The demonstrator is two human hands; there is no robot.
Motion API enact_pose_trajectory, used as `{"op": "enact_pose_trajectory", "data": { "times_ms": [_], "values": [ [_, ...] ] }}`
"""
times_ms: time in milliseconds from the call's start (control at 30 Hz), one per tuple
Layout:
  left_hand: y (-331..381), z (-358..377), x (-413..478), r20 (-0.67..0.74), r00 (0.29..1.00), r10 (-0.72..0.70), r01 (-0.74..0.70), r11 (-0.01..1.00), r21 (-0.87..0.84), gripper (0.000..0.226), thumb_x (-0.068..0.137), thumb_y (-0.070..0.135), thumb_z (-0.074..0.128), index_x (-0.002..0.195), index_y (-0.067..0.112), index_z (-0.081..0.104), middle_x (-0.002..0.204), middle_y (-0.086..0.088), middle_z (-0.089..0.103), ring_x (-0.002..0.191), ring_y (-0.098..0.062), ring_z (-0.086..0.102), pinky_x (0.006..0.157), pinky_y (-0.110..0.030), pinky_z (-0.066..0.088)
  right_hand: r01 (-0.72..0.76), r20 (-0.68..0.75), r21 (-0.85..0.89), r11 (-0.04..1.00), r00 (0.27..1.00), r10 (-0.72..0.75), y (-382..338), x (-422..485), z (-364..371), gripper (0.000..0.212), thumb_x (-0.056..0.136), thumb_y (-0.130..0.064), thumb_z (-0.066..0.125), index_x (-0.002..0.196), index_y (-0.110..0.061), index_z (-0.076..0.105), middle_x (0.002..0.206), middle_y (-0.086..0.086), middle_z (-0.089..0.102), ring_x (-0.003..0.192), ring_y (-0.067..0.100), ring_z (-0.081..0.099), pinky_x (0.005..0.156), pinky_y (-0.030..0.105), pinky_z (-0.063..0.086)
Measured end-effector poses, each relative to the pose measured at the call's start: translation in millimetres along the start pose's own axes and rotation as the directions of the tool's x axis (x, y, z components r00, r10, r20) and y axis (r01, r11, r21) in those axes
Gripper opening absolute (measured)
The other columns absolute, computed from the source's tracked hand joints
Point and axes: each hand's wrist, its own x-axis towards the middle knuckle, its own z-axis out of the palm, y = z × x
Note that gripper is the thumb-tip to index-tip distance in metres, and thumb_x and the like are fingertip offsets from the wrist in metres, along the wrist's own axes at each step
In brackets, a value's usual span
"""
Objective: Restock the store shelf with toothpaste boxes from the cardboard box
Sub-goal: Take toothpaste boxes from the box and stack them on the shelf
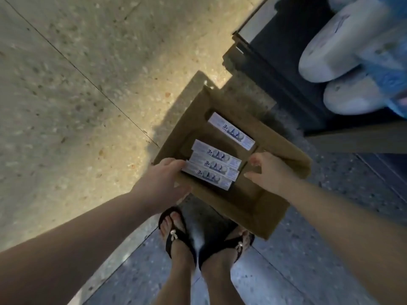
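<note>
Where the open brown cardboard box (pixel 246 194) sits on the speckled terrazzo floor (pixel 66 95), four long white toothpaste boxes with blue print lie flat on its bottom. Three of them form a tight stack of toothpaste boxes (pixel 212 167), side by side and touching, toward the near left corner; a single toothpaste box (pixel 231 131) lies apart from them near the far wall, roughly parallel.

At the stack's left end is the left hand (pixel 164 175), its fingers curled over the carton's left rim and touching the end of the nearest toothpaste box; whether it actually grips that box cannot be told. Beside the stack's right end the right hand (pixel 267 170) hovers inside the carton, fingers loosely spread and bent, thumb pointing toward the boxes, holding nothing.

Just below the carton stand the person's two feet in black flip-flop sandals (pixel 176 234). Beyond the carton, at upper right, a dark store shelf (pixel 275 69) holds pale rounded packages wrapped in plastic (pixel 343 45).
</note>
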Motion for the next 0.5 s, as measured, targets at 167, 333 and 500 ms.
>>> {"op": "enact_pose_trajectory", "data": {
  "times_ms": [167,333,500],
  "values": [
    [-18,31,54,-0.017,1.000,-0.007,0.006,0.998,-0.070,0.055,0.085,0.036,0.058,0.136,0.026,0.038,0.142,0.003,0.038,0.122,-0.017,0.047,0.096,-0.031,0.043,0.050,-0.014,-0.008,0.999,0.999,-0.050,14,62,47,0.050,0.083,-0.032,0.063,0.129,-0.020,0.046,0.134,0.004,0.047,0.118,0.020,0.050,0.096,0.035,0.044],
    [-31,48,92,-0.065,0.997,0.048,-0.057,0.989,-0.137,0.054,0.085,0.032,0.059,0.135,0.026,0.039,0.139,0.004,0.040,0.119,-0.013,0.049,0.098,-0.033,0.045,0.122,0.022,-0.013,0.993,0.992,-0.121,29,108,78,0.069,0.079,-0.037,0.067,0.138,-0.017,0.035,0.143,0.008,0.037,0.132,0.022,0.036,0.106,0.035,0.033],
    [-36,54,119,-0.104,0.989,0.101,-0.114,0.985,-0.128,0.055,0.085,0.031,0.060,0.135,0.027,0.038,0.137,0.003,0.041,0.115,-0.012,0.050,0.095,-0.030,0.044,0.071,0.090,0.045,0.997,0.993,-0.074,38,131,99,0.087,0.076,-0.038,0.070,0.145,-0.020,0.020,0.147,0.009,0.033,0.133,0.024,0.035,0.107,0.037,0.033]
  ]
}}
